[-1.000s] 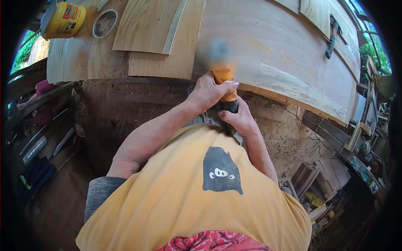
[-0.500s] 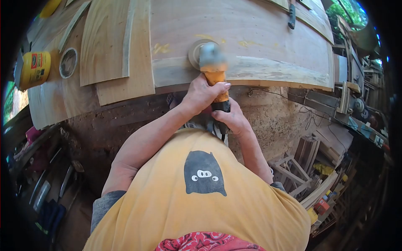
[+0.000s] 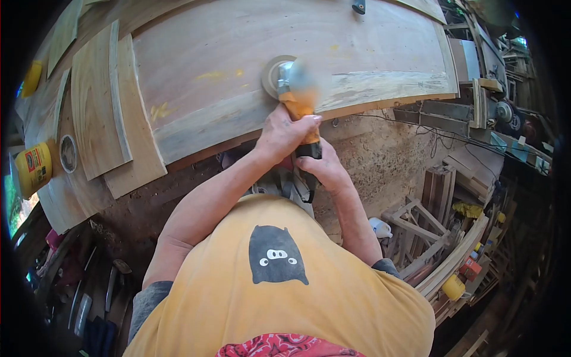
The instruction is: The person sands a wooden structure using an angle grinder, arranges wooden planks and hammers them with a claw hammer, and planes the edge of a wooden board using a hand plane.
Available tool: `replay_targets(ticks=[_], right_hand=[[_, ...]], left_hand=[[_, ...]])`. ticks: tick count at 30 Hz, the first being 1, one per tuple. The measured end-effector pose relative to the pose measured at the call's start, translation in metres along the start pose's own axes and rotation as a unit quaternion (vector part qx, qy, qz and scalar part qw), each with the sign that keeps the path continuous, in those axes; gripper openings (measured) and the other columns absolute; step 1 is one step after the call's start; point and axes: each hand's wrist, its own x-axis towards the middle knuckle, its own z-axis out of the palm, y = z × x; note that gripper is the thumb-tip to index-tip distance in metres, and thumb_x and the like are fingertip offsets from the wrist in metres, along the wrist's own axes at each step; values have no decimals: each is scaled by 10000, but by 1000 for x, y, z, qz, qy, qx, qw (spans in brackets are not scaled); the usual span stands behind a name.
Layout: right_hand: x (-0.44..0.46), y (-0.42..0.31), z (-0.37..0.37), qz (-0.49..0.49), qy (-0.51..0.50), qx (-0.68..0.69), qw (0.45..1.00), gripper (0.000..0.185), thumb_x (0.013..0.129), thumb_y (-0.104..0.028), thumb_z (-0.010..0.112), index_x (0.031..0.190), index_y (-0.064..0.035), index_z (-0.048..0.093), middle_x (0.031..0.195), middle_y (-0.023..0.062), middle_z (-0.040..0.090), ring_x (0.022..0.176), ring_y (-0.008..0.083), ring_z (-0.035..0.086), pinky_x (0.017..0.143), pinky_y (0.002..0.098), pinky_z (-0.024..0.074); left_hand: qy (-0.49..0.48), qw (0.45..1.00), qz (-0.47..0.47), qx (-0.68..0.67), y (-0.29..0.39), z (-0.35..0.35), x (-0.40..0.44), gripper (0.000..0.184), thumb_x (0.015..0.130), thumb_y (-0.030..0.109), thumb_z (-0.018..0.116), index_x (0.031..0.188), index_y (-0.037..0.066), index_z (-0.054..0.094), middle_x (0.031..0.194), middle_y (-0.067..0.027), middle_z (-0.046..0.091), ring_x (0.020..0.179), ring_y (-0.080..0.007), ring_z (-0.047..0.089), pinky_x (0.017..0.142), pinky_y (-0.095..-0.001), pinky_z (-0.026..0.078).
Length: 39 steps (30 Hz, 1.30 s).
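Panel point(image 3: 238, 41): more of its left side is in view than a second ago; camera has swung. Loose boards point(image 3: 98, 110) at left now sit well apart from the tool. Orange power tool point(image 3: 298, 107) is over the panel's near side, shifted right along it; reads as a pass running lengthwise. Both hands closed on it, same grip: left hand point(image 3: 284, 132) around the orange body, right hand point(image 3: 325, 168) on the black rear. Disc point(image 3: 270, 76) looks flat, contact unconfirmed. Yellow smears point(image 3: 159, 110) remain left of it, so coverage looks partial.
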Motion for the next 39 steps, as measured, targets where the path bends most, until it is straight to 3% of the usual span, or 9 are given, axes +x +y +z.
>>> replay_targets(ticks=[7,10,16,19,22,24,26,32,39], right_hand=[[-13,11,-125,65,88,-23,994,431,783,-211,727,1147,-18,602,911,35,635,770,131,630,693,299,529],[-7,5,-150,57,81,-31,995,425,788,-208,723,1153,-25,603,891,43,636,751,143,640,689,302,539],[35,6,-120,34,-79,-43,995,528,797,-202,777,1242,6,585,1020,27,643,930,126,615,833,317,528],[44,7,-97,56,-136,-90,985,575,794,-228,786,1255,37,567,1099,102,675,1056,183,642,939,358,530],[43,-3,-102,35,-138,-92,986,568,783,-219,787,1245,32,574,1079,95,669,1026,180,641,923,352,532],[40,7,-120,32,-97,-56,993,546,771,-182,781,1241,14,585,1047,42,650,966,145,621,873,325,528],[29,-15,-134,32,-66,-29,997,511,780,-152,758,1240,-2,591,1048,15,636,947,121,609,847,308,523],[24,-1,-142,53,-12,-46,997,466,783,-187,750,1191,-23,598,942,17,640,820,122,626,735,298,532],[35,-9,-54,84,-152,-98,980,651,759,-226,817,1309,-2,551,1052,16,614,948,110,579,851,305,510]], left_hand=[[-61,994,-10,95,26,112,55,806,817,512,793,1363,-37,570,1239,-256,701,1193,-377,681,1032,-430,520],[-57,993,-45,94,36,131,68,802,820,504,792,1358,-47,568,1237,-263,698,1198,-375,676,1031,-431,520],[72,997,26,-19,16,80,47,589,878,387,781,1253,-34,609,1117,-198,734,1048,-281,726,933,-400,567],[99,991,-25,-89,15,54,19,530,899,337,788,1246,-24,613,1088,-138,729,1003,-200,713,898,-360,572],[110,989,-5,-99,13,60,23,501,914,313,788,1245,-21,615,1074,-112,726,992,-171,706,881,-350,575],[70,997,-8,-28,16,74,38,584,882,360,788,1268,-32,594,1101,-176,733,1023,-263,728,916,-379,570],[49,999,23,-5,26,96,54,601,895,344,786,1301,-52,588,1170,-170,714,1065,-221,701,947,-367,558],[31,998,-15,48,26,105,64,697,848,426,806,1306,-50,583,1163,-219,720,1100,-316,712,980,-409,549],[99,991,-12,-86,5,19,-9,482,947,306,752,1279,-8,597,1137,-86,686,1026,-135,667,905,-334,559]])
